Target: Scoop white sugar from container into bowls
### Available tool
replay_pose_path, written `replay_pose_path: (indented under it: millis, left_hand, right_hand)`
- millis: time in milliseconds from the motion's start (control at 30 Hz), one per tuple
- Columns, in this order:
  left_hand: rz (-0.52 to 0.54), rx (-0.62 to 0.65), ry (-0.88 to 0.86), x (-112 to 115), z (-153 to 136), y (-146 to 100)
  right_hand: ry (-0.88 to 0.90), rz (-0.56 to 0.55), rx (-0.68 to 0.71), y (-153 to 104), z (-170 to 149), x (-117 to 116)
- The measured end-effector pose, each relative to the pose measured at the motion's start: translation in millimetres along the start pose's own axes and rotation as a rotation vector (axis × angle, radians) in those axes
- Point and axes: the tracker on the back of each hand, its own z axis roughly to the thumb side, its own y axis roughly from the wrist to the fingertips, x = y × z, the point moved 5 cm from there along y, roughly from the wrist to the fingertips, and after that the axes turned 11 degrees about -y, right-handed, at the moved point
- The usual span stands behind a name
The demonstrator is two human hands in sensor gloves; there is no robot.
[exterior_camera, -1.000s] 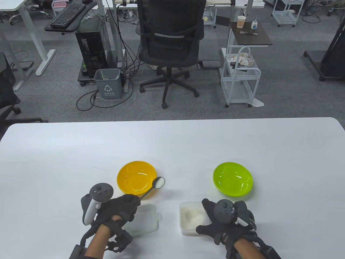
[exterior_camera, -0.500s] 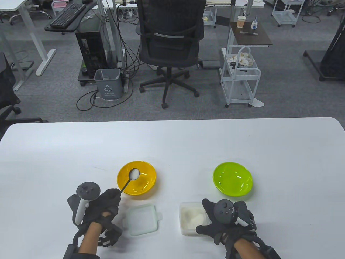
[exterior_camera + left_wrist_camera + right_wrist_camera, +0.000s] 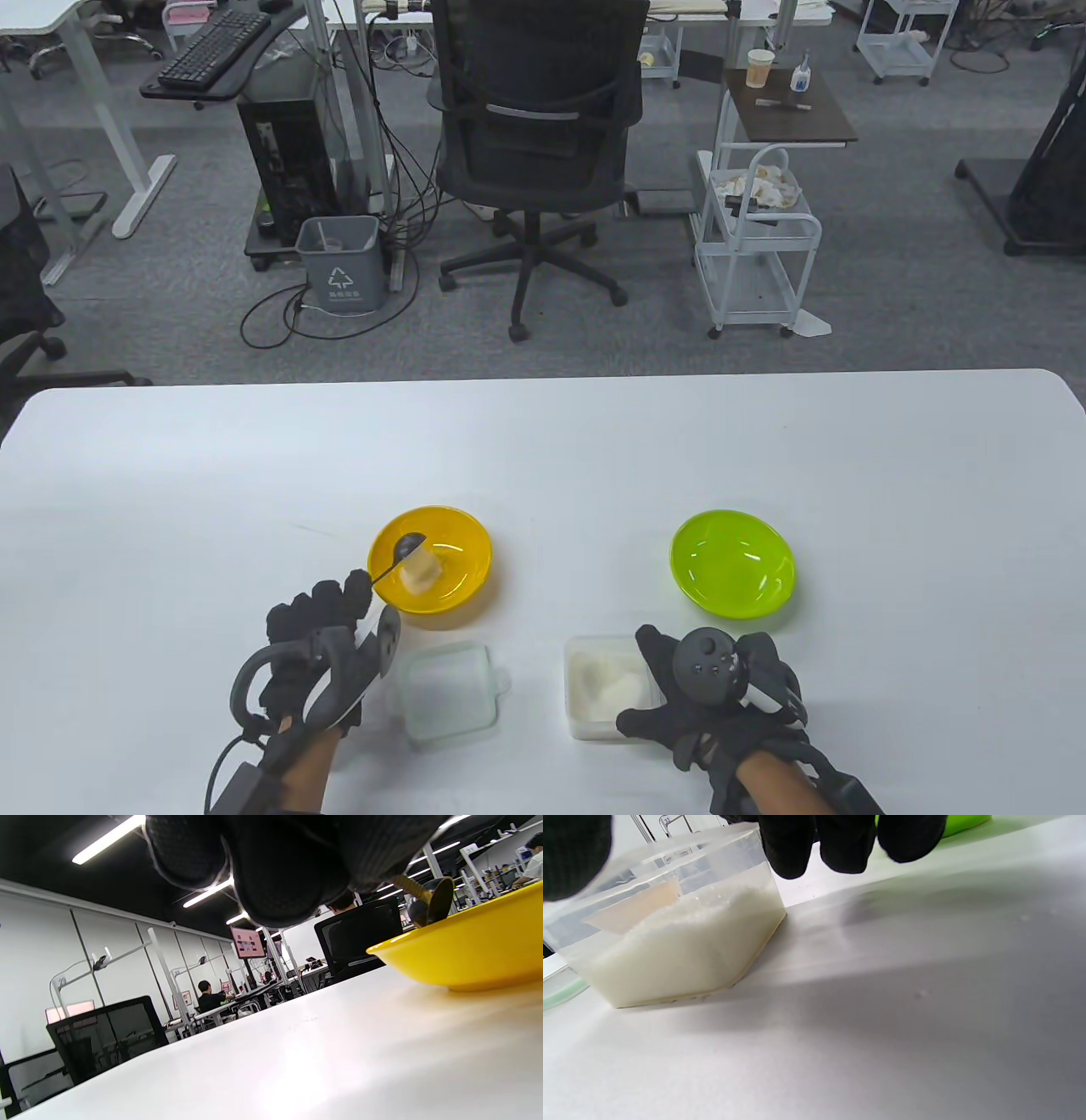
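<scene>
My left hand (image 3: 327, 615) grips a metal spoon (image 3: 400, 553) and has turned it over above the yellow bowl (image 3: 458, 586). A small heap of white sugar (image 3: 422, 575) lies in that bowl under the spoon's head. In the left wrist view the spoon head (image 3: 432, 902) hangs over the yellow bowl's rim (image 3: 458, 950). My right hand (image 3: 721, 688) holds the clear sugar container (image 3: 594, 683) by its right side; its fingers (image 3: 848, 840) curl over the wall of the container (image 3: 670, 955), which is full of sugar. The green bowl (image 3: 733, 573) holds no sugar.
The container's clear lid (image 3: 447, 692) lies flat on the white table (image 3: 543, 450) between my hands, just in front of the yellow bowl. An office chair (image 3: 534, 153) and a white cart (image 3: 759, 246) stand beyond the table's far edge.
My left hand carried the heaped spoon from right of the yellow bowl to above it, then rolled over and tipped it. The sugar now lies in the bowl. My right hand stayed still.
</scene>
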Motion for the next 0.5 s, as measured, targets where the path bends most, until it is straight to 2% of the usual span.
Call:
replay_pose_path:
  millis: [333, 500]
  left_hand:
    - [-0.030, -0.004, -0.033, 3.6, 1.2, 1.6]
    - [-0.066, -0.024, -0.125, 4.2, -2.7, 2.7]
  right_hand:
    - [0.003, 0.002, 0.000, 0.0, 0.2, -0.4]
    - [0.005, 0.003, -0.001, 0.2, 0.1, -0.6]
